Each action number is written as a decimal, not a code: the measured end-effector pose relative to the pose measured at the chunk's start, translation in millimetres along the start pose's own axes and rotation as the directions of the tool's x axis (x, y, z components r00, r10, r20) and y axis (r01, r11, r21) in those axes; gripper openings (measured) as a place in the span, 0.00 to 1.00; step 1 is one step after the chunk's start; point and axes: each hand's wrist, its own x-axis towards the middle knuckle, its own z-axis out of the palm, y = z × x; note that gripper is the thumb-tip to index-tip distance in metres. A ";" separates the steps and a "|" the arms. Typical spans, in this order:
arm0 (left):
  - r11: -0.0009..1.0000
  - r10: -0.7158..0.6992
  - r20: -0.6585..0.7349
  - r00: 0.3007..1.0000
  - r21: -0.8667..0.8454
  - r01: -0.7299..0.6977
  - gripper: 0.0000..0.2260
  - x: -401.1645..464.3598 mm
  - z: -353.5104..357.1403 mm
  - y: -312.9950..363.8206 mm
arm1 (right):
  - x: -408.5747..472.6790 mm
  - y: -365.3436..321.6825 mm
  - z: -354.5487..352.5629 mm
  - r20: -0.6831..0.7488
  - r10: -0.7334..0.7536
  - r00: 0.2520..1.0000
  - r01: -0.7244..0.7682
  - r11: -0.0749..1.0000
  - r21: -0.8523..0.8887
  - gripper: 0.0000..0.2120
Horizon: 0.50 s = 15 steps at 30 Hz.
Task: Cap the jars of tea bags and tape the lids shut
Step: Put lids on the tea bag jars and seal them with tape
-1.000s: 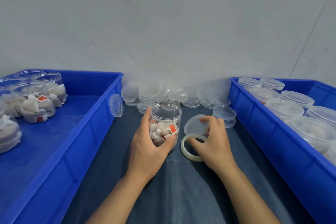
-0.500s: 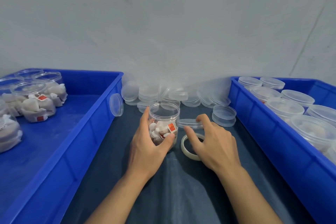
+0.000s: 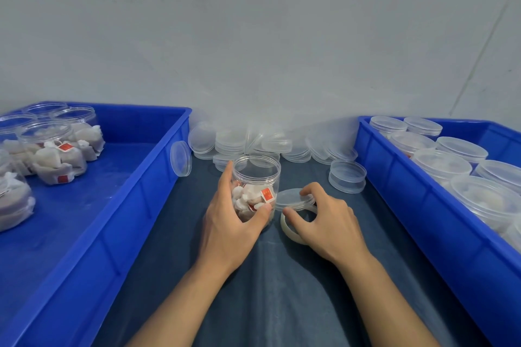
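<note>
An uncapped clear jar (image 3: 258, 177) with white tea bags and a red tag stands on the dark cloth at the centre. My left hand (image 3: 229, 222) grips its side, thumb in front. Just right of the jar, my right hand (image 3: 328, 222) pinches a clear lid (image 3: 290, 199) by its rim, holding it flat and low beside the jar. Under the lid and my right hand lies a roll of clear tape (image 3: 290, 229), partly hidden.
The left blue bin (image 3: 135, 191) holds several open jars of tea bags (image 3: 56, 155). The right blue bin (image 3: 394, 177) holds several capped jars (image 3: 462, 149). Loose lids (image 3: 248, 144) are piled against the wall; a lid stack (image 3: 347, 176) sits right of the tape.
My right hand turned the lid from tilted to flat and brought it left, up beside the jar. My left hand kept its grip on the jar.
</note>
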 end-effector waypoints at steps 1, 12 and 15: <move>1.000 0.002 -0.001 1.000 0.001 -0.002 0.44 -0.1 0.1 -0.1 | 0.0 0.2 0.4 -0.001 -0.007 1.000 0.007 1.000 0.004 0.19; 1.000 0.002 -0.012 1.000 0.008 -0.002 0.45 0.1 1.1 -2.1 | 0.5 1.4 4.7 0.011 -0.006 1.000 0.006 0.999 -0.036 0.21; 1.000 0.005 -0.013 1.000 0.008 -0.005 0.45 0.3 0.2 -2.3 | 1.6 2.0 7.5 0.020 0.024 1.000 -0.024 0.999 -0.022 0.23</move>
